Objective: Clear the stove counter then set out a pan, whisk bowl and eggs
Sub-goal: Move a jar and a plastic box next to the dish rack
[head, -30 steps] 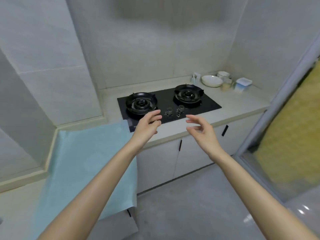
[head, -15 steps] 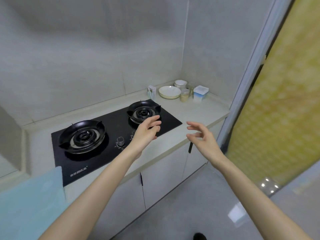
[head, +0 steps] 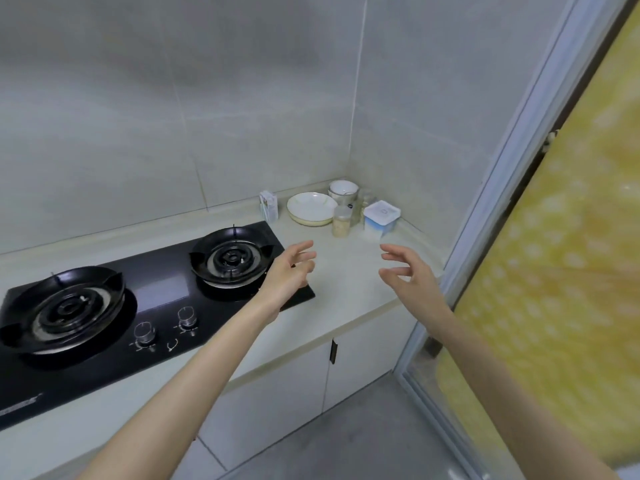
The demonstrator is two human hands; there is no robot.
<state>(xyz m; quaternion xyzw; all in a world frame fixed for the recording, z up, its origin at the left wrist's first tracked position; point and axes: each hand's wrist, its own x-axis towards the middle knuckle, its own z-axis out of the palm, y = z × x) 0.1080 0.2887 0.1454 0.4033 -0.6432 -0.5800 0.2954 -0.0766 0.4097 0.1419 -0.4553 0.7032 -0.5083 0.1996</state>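
A black two-burner gas stove (head: 159,292) is set into the pale counter (head: 346,271). In the counter's far right corner stand a shallow white plate (head: 311,207), a white bowl (head: 343,190), a small jar (head: 341,221), a white-lidded box with a blue base (head: 381,218) and a small carton (head: 268,206). My left hand (head: 289,271) hovers open over the stove's right edge, holding nothing. My right hand (head: 408,277) is open above the bare counter, fingers spread toward the corner items. No pan or eggs are in view.
Grey tiled walls meet behind the corner items. A sliding door frame (head: 491,209) with a yellow patterned panel (head: 561,254) rises at the right. White cabinet doors (head: 294,386) with dark handles sit below the counter, above a grey floor.
The view has swung right and closer to the counter's corner. Both open hands have moved forward toward the dishes; the blue cloth on the left has left the view.
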